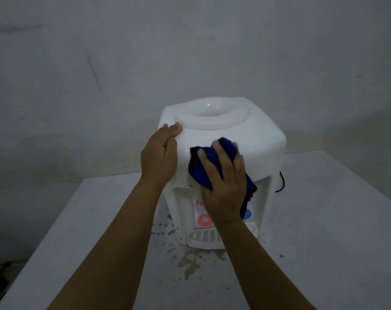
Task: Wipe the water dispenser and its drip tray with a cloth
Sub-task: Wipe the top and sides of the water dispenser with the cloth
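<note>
On the grey table (324,220), close to its back edge by the wall, stands the white water dispenser (263,139), with its drip tray (203,237) jutting from the foot of the front face. The right hand (223,182) presses the dark blue cloth (201,168) flat against the upper front of the body, fingers spread over the bunched fabric and curling on it at the top; part of the cloth hangs loose below the palm, over the recess with the 2 taps, 1 red (204,220) and 1 blue (248,213). The left hand (159,157) lies open and flat on the left shoulder of the unit, steadying it. The likeliest trouble, I judge, is that the dangling cloth catches a tap and releases water, or that a hard sideways stroke shifts the light, bottle-less unit on the wet splashes (190,260) in front of it. The black cord (280,184) at the right rear could also be tugged if the unit slides.
</note>
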